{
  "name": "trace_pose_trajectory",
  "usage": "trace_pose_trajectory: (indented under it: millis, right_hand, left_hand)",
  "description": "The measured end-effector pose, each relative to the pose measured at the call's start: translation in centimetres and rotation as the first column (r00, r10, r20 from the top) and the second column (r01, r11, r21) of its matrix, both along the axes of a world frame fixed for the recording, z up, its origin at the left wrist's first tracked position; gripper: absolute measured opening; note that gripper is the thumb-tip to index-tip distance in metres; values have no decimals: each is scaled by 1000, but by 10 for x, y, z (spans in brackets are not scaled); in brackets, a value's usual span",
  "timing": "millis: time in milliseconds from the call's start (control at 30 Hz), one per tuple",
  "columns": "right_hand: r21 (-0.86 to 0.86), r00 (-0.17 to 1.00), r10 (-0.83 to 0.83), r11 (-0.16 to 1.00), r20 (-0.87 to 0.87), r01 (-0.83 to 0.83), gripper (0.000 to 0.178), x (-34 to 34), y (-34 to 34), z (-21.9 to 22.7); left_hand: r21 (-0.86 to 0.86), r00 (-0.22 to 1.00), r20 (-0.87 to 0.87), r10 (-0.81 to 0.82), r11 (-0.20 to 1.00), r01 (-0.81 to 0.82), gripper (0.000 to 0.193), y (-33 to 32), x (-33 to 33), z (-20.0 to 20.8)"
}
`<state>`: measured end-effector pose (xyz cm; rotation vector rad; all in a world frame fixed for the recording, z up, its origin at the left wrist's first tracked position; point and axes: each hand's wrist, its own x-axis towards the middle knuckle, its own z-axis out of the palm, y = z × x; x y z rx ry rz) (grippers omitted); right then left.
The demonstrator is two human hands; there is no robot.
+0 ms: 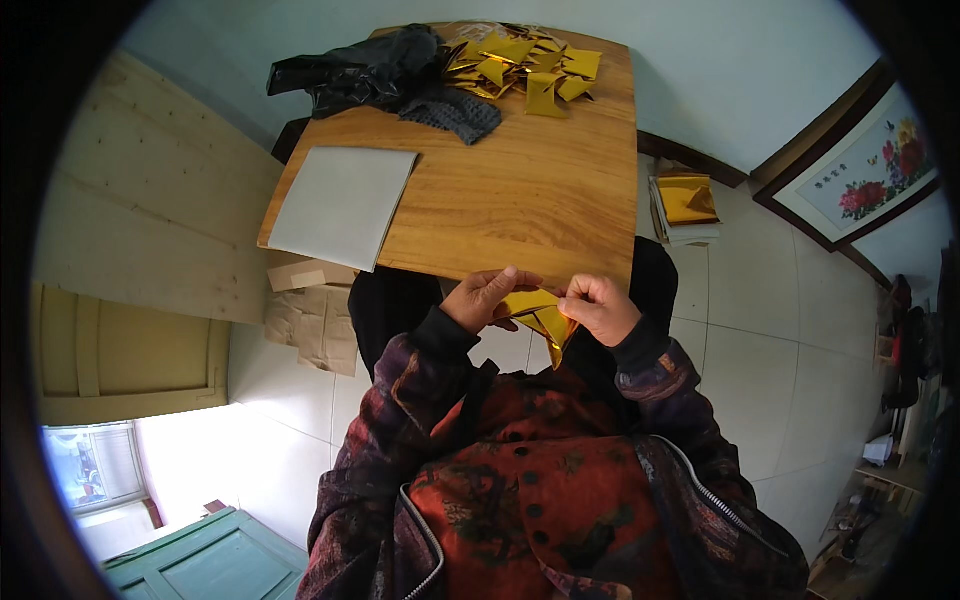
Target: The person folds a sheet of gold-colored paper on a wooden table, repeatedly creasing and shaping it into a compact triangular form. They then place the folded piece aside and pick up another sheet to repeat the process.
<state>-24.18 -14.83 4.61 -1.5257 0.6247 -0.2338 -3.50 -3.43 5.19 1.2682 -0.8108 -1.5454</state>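
Between my two hands, just off the near edge of the wooden table (520, 200), is a partly folded sheet of shiny gold foil paper (541, 317). My left hand (488, 297) grips its left side, thumb on top and fingers underneath. On the other side, my right hand (600, 308) pinches the upper right part between thumb and fingers. A folded point of the paper hangs down toward my lap. At the far end of the table lies a loose heap of folded gold paper pieces (543, 92).
Left of the heap are a black plastic bag (375, 72) and a dark grey textured cloth (452, 112). A pale grey sheet or folder (343, 206) lies on the table's left. On the floor to the right sits a stack topped with gold paper (687, 199); flattened cardboard (312, 325) lies left.
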Motion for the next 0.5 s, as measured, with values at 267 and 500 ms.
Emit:
trace_pose_trajectory:
  millis: [267, 500]
  right_hand:
    - [-553, 910, -365, 726, 194, 409, 26, 21, 27, -2]
    - [-473, 879, -439, 744, 186, 471, 29, 36, -19, -23]
  left_hand:
    - [-31, 1000, 22, 4, 1000, -3, 48, -1, 0, -1]
    - [-140, 985, 165, 58, 990, -35, 33, -44, 17, -26]
